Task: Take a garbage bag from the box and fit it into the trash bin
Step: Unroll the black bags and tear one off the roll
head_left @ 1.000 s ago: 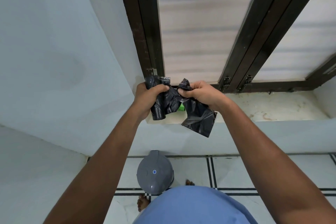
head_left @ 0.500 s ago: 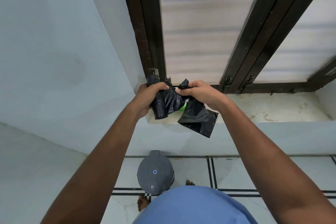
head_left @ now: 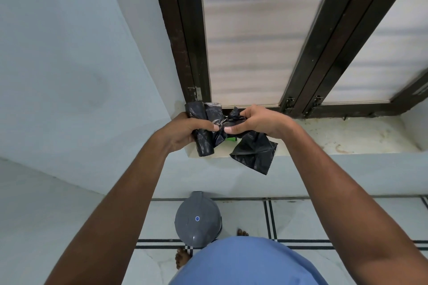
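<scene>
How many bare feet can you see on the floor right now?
2. One foot is on the tiles below the grey trash bin; the toes of the other foot peek out at the bin's right. The blue shirt hides the rest.

Two hands, left (head_left: 185, 131) and right (head_left: 257, 121); one roll of black plastic garbage bags (head_left: 203, 143); one grey round lidded trash bin (head_left: 198, 217); two bare feet.

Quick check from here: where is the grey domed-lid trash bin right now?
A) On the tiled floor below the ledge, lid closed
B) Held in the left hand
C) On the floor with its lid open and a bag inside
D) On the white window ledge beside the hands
A: the grey domed-lid trash bin stands on the tiled floor below the white window ledge, lid closed, while both hands hold black plastic garbage bags up at the ledge.
</scene>
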Available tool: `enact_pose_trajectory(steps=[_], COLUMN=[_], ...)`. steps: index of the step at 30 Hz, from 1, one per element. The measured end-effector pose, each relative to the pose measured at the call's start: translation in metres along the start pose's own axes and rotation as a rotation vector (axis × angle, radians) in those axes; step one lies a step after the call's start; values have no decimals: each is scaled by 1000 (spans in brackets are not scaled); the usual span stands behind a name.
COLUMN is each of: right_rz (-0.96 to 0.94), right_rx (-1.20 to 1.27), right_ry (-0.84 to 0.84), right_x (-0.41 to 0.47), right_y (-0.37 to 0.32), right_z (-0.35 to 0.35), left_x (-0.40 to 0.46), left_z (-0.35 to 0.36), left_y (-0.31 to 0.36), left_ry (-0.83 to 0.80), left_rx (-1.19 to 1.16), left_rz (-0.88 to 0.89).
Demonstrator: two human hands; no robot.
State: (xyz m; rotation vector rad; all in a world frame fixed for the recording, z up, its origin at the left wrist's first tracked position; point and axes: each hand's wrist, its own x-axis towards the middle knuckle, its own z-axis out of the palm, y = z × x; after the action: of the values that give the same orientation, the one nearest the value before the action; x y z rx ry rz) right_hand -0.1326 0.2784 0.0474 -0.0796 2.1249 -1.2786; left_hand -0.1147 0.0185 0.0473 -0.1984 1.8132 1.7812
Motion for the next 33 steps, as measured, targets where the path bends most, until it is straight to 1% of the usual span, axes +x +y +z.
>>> enact_pose_trajectory(steps=[2,5,10,12,15,17,19,21,25,29,33], right_rz=[34,24,69,58,16,41,43,29,-17,-10,-13], right_rx=[-10,36,182,131,-51,-67,-73,-81,-77,-30,15], right_ry=[-38,-65,-138,-144,-105,-90,-139,-177,-171,-173,-136], right_x=[0,-5,-5,-4,-9,-11,-10,-8,-4,-3,-1], right_y=[0,-3,-1,-2,-9,-12,-14,-14,-12,-13,-10], right_z=[-2,-4,-2,-2,-3,-4,-4,-4,-4,-4,-6], left_x=[-1,-2,-1,-1,-3,-3,-4,-4,-7,-3,0], left_z=[-2,-3,-4,-2,0,-1,-3,-2,0,-3,-6], left_y=[0,0,0,0,2,4,6,9,12,9,9], left_ry=[-11,16,16,4,8,-28,-69,-75,-55,-34,-72], left_rx=[50,64,108,120,181,228,286,323,286,222,181], left_rz=[-14,-44,-37,-47,-49,-54,-62,-59,-39,-25,-3])
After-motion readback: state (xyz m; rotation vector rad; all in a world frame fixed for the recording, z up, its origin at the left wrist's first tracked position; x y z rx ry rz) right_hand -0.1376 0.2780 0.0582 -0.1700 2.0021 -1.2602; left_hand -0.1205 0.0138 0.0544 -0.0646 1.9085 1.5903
